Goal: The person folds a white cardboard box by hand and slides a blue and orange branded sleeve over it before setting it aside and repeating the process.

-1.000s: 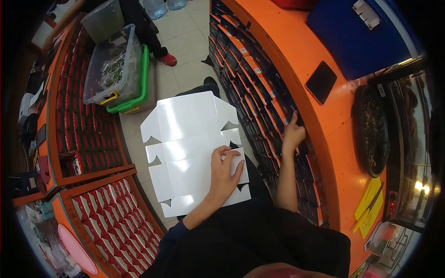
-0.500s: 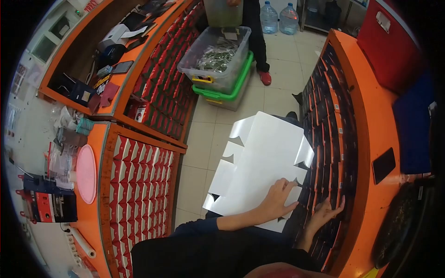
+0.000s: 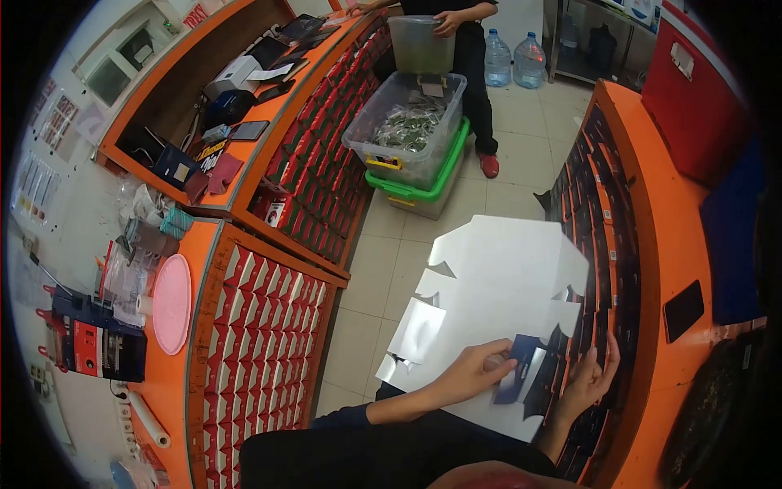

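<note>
A large white die-cut sheet (image 3: 497, 285) with notched flaps lies across the lap. Over its lower right part, my left hand (image 3: 481, 371) has its thumb and fingers closed on the edge of a dark blue folded card piece (image 3: 521, 371). To the right of that piece, my right hand (image 3: 588, 381) is raised with its fingers apart and nothing visible in it, beside the stacked dark boxes (image 3: 599, 253) on the right shelf.
Red and white boxes (image 3: 261, 359) fill the left shelf. Ahead, a clear tub (image 3: 407, 122) of small packets stands on a green-lidded box (image 3: 432, 187). A person (image 3: 472, 73) stands behind it. A phone (image 3: 683, 311) lies on the right counter.
The dark blue card piece is now in my left hand, over the sheet. The view has shifted, and the person ahead shows more of their arms and the clear container they hold.
</note>
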Action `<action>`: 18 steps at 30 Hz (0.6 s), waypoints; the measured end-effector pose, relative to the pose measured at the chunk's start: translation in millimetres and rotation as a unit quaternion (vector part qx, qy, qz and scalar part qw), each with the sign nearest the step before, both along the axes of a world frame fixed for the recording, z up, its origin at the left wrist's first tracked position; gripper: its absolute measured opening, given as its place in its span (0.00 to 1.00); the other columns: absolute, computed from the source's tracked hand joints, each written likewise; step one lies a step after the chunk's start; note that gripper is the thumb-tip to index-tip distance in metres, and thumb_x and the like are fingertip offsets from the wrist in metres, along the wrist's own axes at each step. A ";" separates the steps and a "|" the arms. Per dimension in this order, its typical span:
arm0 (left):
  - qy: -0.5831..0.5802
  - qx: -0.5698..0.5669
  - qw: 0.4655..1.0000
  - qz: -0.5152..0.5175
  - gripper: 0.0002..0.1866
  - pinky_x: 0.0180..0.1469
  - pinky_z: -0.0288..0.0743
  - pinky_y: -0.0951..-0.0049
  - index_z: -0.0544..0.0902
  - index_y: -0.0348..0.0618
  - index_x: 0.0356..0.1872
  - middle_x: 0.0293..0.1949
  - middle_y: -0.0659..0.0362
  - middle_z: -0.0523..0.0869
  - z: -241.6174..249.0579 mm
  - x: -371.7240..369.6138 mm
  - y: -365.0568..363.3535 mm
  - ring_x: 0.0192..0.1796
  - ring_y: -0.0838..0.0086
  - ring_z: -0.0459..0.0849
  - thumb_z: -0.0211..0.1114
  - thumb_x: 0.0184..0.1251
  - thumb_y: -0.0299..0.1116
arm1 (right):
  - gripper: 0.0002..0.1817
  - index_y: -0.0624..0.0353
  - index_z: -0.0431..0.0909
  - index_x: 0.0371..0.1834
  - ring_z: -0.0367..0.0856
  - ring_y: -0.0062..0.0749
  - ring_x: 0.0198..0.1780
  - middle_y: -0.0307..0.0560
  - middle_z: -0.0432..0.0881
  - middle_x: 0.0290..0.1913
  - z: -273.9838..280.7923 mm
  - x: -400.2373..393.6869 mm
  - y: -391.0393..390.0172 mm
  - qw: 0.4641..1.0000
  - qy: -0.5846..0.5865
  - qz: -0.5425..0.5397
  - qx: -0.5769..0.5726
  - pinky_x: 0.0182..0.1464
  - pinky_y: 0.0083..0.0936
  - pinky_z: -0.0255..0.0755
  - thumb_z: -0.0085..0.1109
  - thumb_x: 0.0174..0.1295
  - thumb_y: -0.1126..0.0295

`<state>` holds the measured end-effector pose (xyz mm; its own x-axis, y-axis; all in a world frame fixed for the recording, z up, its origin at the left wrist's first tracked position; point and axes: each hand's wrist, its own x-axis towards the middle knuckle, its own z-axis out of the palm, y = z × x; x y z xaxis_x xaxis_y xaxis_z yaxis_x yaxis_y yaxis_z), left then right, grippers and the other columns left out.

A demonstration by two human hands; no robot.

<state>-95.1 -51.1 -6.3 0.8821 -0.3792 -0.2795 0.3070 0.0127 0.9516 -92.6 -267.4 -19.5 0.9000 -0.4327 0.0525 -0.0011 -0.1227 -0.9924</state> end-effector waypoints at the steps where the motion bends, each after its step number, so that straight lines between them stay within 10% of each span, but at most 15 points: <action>1: -0.003 0.001 1.000 0.001 0.11 0.42 0.78 0.80 0.78 0.34 0.51 0.42 0.60 0.84 -0.6 0.2 -0.7 0.40 0.82 0.83 0.56 0.77 0.31 | 0.32 0.56 0.50 0.78 0.61 0.12 0.27 0.33 0.66 0.25 5.4 1.8 3.0 1.000 -0.012 0.012 0.024 0.31 0.13 0.60 0.49 0.73 0.75; 7: 0.042 -0.210 0.970 0.116 0.16 0.54 0.81 0.73 0.72 0.38 0.60 0.56 0.60 0.76 32.2 24.7 -3.3 0.53 0.79 0.82 0.54 0.79 0.35 | 0.36 0.62 0.53 0.77 0.74 0.28 0.47 0.47 0.73 0.52 13.5 4.2 14.3 0.952 -0.264 0.137 0.071 0.50 0.27 0.73 0.55 0.71 0.61; 9: 0.028 -0.232 0.964 0.122 0.16 0.54 0.82 0.72 0.71 0.39 0.60 0.55 0.61 0.76 35.5 35.3 -7.4 0.53 0.79 0.82 0.54 0.79 0.35 | 0.38 0.64 0.53 0.77 0.72 0.42 0.63 0.58 0.70 0.64 6.5 -16.3 14.0 0.949 -0.013 0.186 0.254 0.63 0.35 0.69 0.56 0.69 0.61; 11: 0.015 -0.257 0.958 0.129 0.15 0.53 0.82 0.72 0.71 0.40 0.60 0.55 0.61 0.76 36.9 40.9 -12.4 0.53 0.79 0.82 0.54 0.79 0.35 | 0.34 0.69 0.55 0.76 0.64 0.57 0.73 0.69 0.61 0.73 33.0 -11.0 27.3 0.919 -0.199 0.339 -0.029 0.71 0.43 0.61 0.52 0.70 0.64; 15: -0.006 -0.226 0.965 0.130 0.13 0.51 0.84 0.74 0.71 0.40 0.57 0.48 0.63 0.74 25.8 39.4 -30.0 0.50 0.82 0.81 0.55 0.78 0.33 | 0.33 0.77 0.53 0.74 0.55 0.68 0.76 0.73 0.58 0.74 18.7 3.5 33.7 0.898 -0.206 0.256 -0.292 0.75 0.51 0.51 0.39 0.77 0.58; 18: -0.056 -0.155 0.976 0.143 0.12 0.48 0.85 0.80 0.71 0.38 0.55 0.44 0.62 0.72 19.6 26.9 -47.5 0.47 0.85 0.79 0.56 0.77 0.30 | 0.35 0.76 0.51 0.75 0.56 0.67 0.76 0.73 0.59 0.74 20.4 13.3 37.7 0.913 -0.206 0.215 -0.280 0.75 0.50 0.50 0.35 0.78 0.54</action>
<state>-68.2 -98.6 13.4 0.9826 -0.1646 -0.0857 0.1428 0.3760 0.9155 -79.3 -229.8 0.8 0.8347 0.1543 0.5287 0.5250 -0.5126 -0.6794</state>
